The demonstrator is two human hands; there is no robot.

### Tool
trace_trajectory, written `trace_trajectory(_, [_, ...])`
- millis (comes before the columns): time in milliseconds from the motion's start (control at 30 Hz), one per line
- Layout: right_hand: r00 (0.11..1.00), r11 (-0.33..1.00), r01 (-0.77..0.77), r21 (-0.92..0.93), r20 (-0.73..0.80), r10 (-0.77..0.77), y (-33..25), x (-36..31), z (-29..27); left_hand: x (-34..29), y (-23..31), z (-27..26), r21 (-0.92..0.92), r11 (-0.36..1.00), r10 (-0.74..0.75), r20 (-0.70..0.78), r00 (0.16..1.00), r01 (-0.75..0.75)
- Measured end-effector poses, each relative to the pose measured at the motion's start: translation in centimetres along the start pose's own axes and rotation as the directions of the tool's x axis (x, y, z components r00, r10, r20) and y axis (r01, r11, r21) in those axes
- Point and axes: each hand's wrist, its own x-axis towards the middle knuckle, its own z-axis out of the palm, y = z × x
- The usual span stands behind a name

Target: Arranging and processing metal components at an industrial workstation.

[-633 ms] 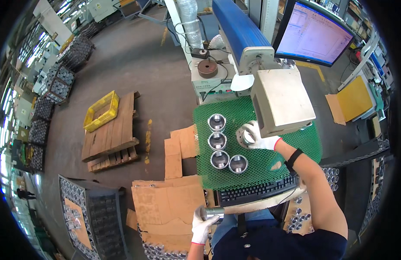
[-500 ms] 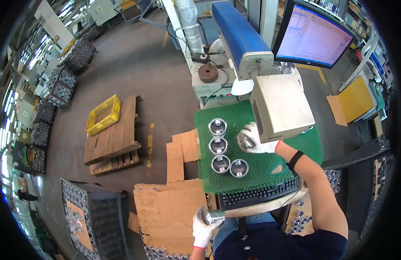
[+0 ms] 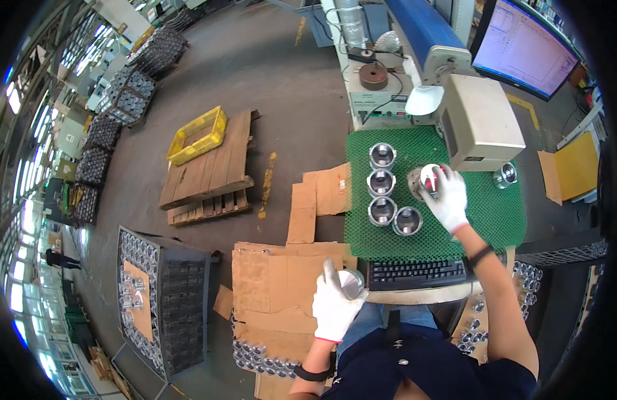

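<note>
My left hand (image 3: 335,308), in a white glove, is closed round a silver metal piston (image 3: 350,285) just left of the keyboard, its round face turned up. My gloved right hand (image 3: 448,200) reaches over the green mat (image 3: 448,241) beside the pale box-shaped machine head. Its fingers are closed on another piston (image 3: 428,177), whose pale top carries a patch of red light. Left of that hand, several pistons stand in a bent row with hollow ends up, the nearest piston (image 3: 408,221) at the row's right. One more piston (image 3: 506,175) lies right of the machine head.
The machine head (image 3: 485,123) overhangs the mat under a blue arm (image 3: 425,30). A black keyboard (image 3: 415,274) lies along the near edge. A monitor (image 3: 525,47) stands at the far right. Cardboard (image 3: 282,283), a bin of pistons (image 3: 182,300) and a pallet (image 3: 212,167) are to the left.
The view has shifted, moving the scene rightward and up. My left hand has brought its piston up and turned its face upward. My right hand has turned, still at its piston by the machine head.
</note>
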Motion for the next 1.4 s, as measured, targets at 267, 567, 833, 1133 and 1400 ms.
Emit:
trace_trajectory(267, [0.996, 0.994, 0.089, 0.061, 0.020, -0.091, 1.6, -17.4, -0.1, 1.6, 0.8, -2.1, -0.084, 0.995, 0.061, 0.108, 0.992, -0.052])
trace_trajectory(567, [0.864, 0.874, 0.339, 0.347, 0.253, -0.435, -5.5, -18.8, -1.6, -0.2, -4.2, 7.1, -0.762, 0.285, 0.186, 0.639, 0.746, 0.581])
trace_trajectory(833, [0.855, 0.946, 0.064, 0.317, 0.472, -0.216, -4.1, -19.8, 0.2, -1.4, -6.2, 14.6, -0.247, -0.150, 0.540, 0.791, 0.288, 0.957])
trace_trajectory(1133, [0.932, 0.967, -0.228, 0.116, 0.314, 0.182, -4.8, -14.6, 7.0, 6.3, -0.8, 16.9, -0.386, -0.373, 0.145, 0.874, 0.464, 0.844])
trace_trajectory(1400, [0.965, 0.989, 0.082, -0.123, 0.259, -0.048, -9.2, -10.5, 0.9, 8.7, -3.7, 15.4, -0.354, -0.279, 0.058, 0.922, 0.383, 0.893])
